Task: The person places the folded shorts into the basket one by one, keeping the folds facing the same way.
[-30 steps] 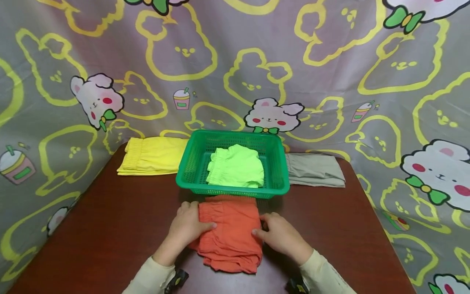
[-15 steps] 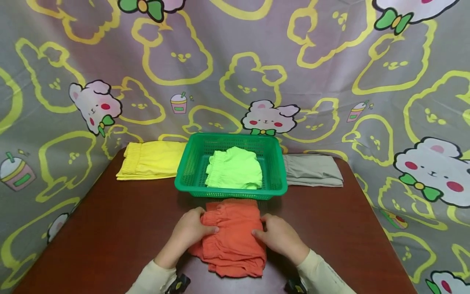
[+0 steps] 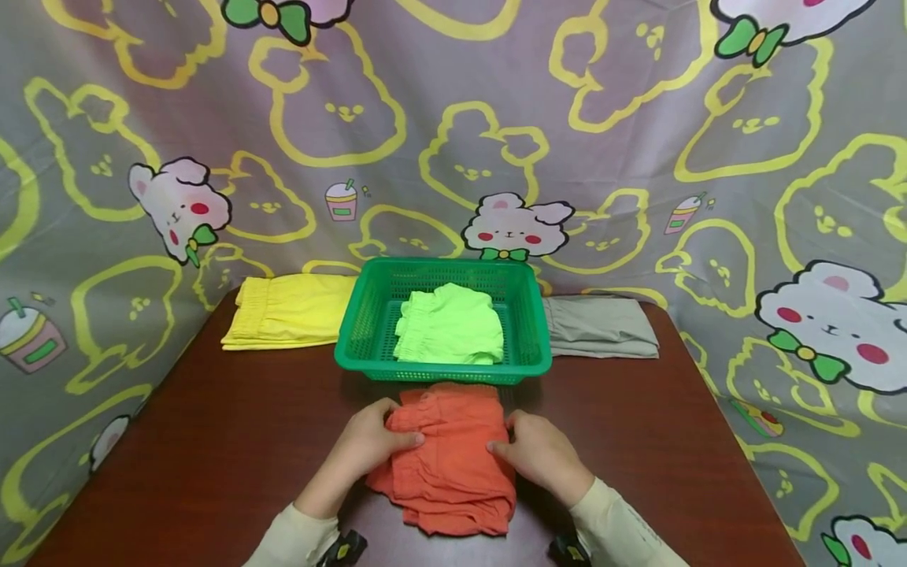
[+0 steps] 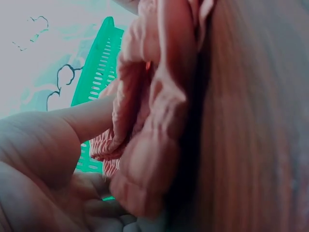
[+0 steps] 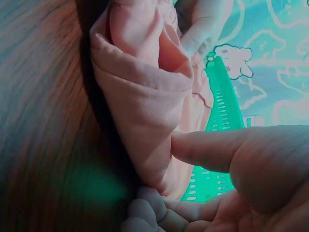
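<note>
Folded orange shorts (image 3: pixel 457 457) with a gathered waistband lie in front of the green basket. My left hand (image 3: pixel 364 445) grips their left edge, thumb on top and fingers underneath. On the opposite edge my right hand (image 3: pixel 544 455) pinches the cloth the same way. The left wrist view shows the layered fabric (image 4: pixel 145 164) between thumb and fingers. In the right wrist view the right thumb (image 5: pixel 207 150) presses the folded side, fingertips below it. Inside the green plastic basket (image 3: pixel 442 373) sit folded neon-green shorts (image 3: pixel 449 324).
Folded yellow shorts (image 3: pixel 294 309) lie left of the basket, and a folded grey garment (image 3: pixel 602 325) lies to its right. All rest on a brown wooden table (image 3: pixel 234 441). A patterned curtain (image 3: pixel 397 94) hangs behind the table's back edge.
The orange shorts have shifted slightly toward me and to the right, with both hands on them. The left thumb lies a little farther over the cloth. The camera view has tilted slightly.
</note>
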The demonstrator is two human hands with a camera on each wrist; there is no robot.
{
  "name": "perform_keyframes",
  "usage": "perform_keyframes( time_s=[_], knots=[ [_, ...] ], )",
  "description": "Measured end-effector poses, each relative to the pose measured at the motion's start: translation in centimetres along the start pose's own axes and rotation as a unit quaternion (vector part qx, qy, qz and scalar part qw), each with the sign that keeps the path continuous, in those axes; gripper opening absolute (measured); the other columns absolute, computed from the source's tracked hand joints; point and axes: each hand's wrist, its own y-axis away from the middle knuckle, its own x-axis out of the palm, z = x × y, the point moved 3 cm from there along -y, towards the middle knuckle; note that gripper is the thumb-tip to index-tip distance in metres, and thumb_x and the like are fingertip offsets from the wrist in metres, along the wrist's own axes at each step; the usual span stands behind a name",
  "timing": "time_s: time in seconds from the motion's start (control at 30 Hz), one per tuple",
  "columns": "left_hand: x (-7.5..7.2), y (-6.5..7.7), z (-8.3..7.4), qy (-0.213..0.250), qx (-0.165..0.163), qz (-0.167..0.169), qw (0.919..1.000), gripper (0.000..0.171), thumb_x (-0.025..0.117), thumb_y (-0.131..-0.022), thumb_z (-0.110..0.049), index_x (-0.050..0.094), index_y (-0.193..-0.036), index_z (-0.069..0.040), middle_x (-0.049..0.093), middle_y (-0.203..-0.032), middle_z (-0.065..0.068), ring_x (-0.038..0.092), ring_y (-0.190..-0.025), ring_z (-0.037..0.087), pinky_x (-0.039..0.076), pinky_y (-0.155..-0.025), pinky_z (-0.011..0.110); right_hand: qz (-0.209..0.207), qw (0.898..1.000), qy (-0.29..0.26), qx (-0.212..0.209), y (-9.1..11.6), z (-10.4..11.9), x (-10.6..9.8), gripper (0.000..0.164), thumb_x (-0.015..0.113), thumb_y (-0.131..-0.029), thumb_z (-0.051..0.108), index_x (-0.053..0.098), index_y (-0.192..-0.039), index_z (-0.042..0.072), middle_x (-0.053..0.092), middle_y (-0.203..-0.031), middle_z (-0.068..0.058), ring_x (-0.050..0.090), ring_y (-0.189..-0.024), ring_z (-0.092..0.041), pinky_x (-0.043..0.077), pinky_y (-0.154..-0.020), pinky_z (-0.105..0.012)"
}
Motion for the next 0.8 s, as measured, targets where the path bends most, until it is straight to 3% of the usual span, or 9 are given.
perform_keyframes(
  time_s=[0.17, 0.4, 0.57, 0.8],
  knots=[
    [-0.24, 0.34, -0.22, 0.035, -0.011, -0.01, 0.9993, 0.059, 0.092, -0.074, -0.038, 0.064, -0.114, -0.005, 0.069, -0.105, 0.008, 0.063, -0.097, 0.024, 0.053, -0.082, 0.044, 0.001, 1.0, -0.019, -0.004, -0.11, 0.0, 0.22, 0.034, 0.081, -0.085, 0.04, 0.066, -0.098, 0.012, 0.06, -0.074, 0.003, 0.054, -0.068, -0.015, 0.046, -0.062, -0.035],
    [-0.35, 0.51, -0.13, 0.165, -0.021, 0.016, 0.9859, 0.065, 0.088, -0.078, -0.01, 0.052, -0.129, 0.009, 0.07, -0.11, 0.02, 0.068, -0.096, 0.026, 0.057, -0.081, 0.043, 0.019, 0.991, -0.131, -0.005, -0.23, -0.41, 0.04, 0.029, 0.081, -0.086, 0.028, 0.063, -0.097, 0.008, 0.06, -0.074, 0.0, 0.054, -0.056, -0.015, 0.046, -0.055, -0.031],
    [-0.47, 0.56, 0.17, 0.204, -0.039, 0.044, 0.9773, 0.073, 0.083, -0.082, -0.006, 0.045, -0.14, 0.014, 0.068, -0.116, 0.023, 0.069, -0.098, 0.026, 0.059, -0.08, 0.043, 0.059, 0.97, -0.237, 0.02, -0.25, -0.7, 0.06, 0.032, 0.08, -0.089, 0.022, 0.06, -0.106, 0.003, 0.06, -0.08, -0.006, 0.057, -0.054, -0.019, 0.053, -0.049, -0.036],
    [-0.54, 0.74, -0.22, 0.208, -0.034, 0.038, 0.9767, 0.07, 0.08, -0.084, -0.002, 0.044, -0.142, 0.016, 0.068, -0.117, 0.024, 0.069, -0.101, 0.027, 0.059, -0.081, 0.043, 0.103, 0.936, -0.336, 0.029, -0.47, -0.86, 0.01, 0.032, 0.077, -0.091, 0.017, 0.057, -0.109, -0.002, 0.061, -0.083, -0.01, 0.062, -0.062, -0.02, 0.058, -0.052, -0.042]
  ],
)
